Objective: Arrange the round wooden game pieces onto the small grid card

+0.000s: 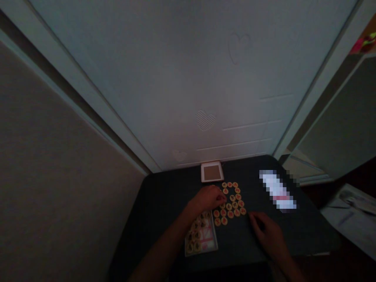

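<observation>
Round wooden xiangqi pieces (230,214) with red and dark characters lie in rough rows on the dark table. My left hand (209,196) reaches over their left side, its fingertips pinched together just above them. Whether a piece is between those fingers is hidden. Under my left forearm is a shallow tray (209,247) with more pieces, mostly dark-marked, standing in its left and upper parts; its lower right shows a pale bottom with pink marks. My right hand (266,232) rests on the table right of the rows, fingers loosely bent and apart, nothing visible in it.
A white-rimmed box part with a brown inside (202,172) sits at the table's back edge, against a pale panel with heart shapes (205,120). To the right lies a blurred-out bright oblong object (277,191). The dark table (164,203) has rounded corners.
</observation>
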### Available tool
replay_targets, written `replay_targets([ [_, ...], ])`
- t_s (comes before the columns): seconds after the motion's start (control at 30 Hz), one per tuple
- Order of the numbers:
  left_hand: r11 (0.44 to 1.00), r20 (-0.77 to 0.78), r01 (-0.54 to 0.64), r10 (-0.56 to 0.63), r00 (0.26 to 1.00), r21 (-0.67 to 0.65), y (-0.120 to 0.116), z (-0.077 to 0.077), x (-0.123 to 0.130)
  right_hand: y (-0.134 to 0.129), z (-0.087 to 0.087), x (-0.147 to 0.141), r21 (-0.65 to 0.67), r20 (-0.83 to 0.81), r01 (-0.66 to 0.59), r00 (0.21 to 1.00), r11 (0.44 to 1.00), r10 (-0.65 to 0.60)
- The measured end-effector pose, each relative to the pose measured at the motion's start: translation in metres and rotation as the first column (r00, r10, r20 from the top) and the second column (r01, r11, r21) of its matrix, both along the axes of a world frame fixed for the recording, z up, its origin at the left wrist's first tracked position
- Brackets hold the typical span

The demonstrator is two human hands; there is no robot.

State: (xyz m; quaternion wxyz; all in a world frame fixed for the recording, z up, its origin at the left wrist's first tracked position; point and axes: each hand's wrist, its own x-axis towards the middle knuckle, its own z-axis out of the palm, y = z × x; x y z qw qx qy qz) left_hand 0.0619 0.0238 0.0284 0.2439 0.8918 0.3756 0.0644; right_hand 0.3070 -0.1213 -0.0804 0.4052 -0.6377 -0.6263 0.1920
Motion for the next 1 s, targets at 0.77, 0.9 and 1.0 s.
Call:
replay_targets([
  [0.77, 0.977, -0.125, 0.077, -0.053, 0.991, 0.198, 0.005, 0.003, 0.021, -0.001, 0.007, -0.001, -0.056, -0.019, 0.004, 1.000, 0.998, -0.005],
  [0.9, 0.969, -0.162, 0.124, -0.090, 0.983, 0.213, 0.001, 0.000, 0.043, -0.002, 0.009, -0.002, -0.043, -0.036, 0.001, 0.999, 0.999, -0.003],
  [1.0, 0.969, -0.198, 0.115, -0.071, 0.978, 0.218, -0.001, 0.000, 0.048, -0.002, 0.009, -0.003, -0.036, -0.052, 0.007, 0.999, 0.999, -0.009],
])
